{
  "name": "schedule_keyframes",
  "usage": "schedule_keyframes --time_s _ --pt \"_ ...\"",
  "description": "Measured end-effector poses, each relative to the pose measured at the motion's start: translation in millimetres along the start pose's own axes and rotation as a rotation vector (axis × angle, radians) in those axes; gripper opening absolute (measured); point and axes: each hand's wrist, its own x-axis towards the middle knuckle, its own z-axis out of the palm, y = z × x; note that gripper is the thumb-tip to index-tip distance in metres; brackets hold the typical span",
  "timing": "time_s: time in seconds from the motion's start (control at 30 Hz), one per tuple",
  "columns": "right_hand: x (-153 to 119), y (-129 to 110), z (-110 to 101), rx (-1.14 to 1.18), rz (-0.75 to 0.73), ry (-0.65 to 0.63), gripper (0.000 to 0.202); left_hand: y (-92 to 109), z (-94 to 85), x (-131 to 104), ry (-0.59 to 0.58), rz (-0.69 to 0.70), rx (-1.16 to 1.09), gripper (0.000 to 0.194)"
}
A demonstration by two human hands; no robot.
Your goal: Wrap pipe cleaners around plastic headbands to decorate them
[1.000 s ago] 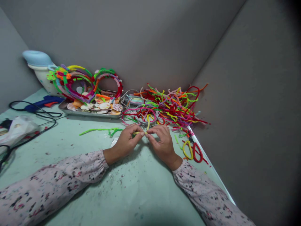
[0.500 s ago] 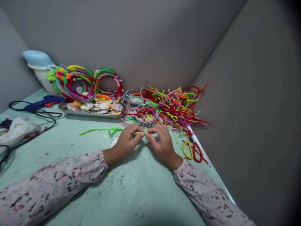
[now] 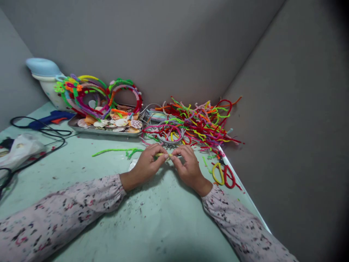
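My left hand (image 3: 148,163) and my right hand (image 3: 188,168) meet fingertip to fingertip over the middle of the table. Both pinch a short yellow pipe cleaner (image 3: 160,155), its fuzzy length showing at the left thumb and between the two hands. The fingers hide much of it, so its full shape is unclear. A bright green pipe cleaner (image 3: 109,151) lies flat to the left, partly behind my left hand. Scissors with one yellow and one red handle (image 3: 229,176) rest right of my right hand.
A metal tray (image 3: 109,133) of seashells stands at the back, with colourful fuzzy headbands (image 3: 124,83) leaning over it. Loose pipe cleaners (image 3: 201,122) pile up to the right. Further left are a white pitcher (image 3: 53,91), a blue glue gun (image 3: 45,121) and a black cord (image 3: 58,133).
The yellow end that stuck up between my fingertips now lies lower, pressed nearly level. Both hands have barely shifted; the surroundings look the same.
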Motion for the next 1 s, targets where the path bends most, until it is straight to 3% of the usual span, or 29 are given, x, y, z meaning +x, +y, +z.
schedule_keyframes --time_s 0.57,1.0 --pt "1.0 1.3 -3.5 0.161 0.105 -0.038 0.016 0.4 0.1 0.6 0.002 0.031 -0.001 0.016" --pt "2.8 2.3 -2.8 0.148 0.125 -0.069 0.018 -0.3 0.3 0.5 -0.003 0.027 -0.004 0.016"
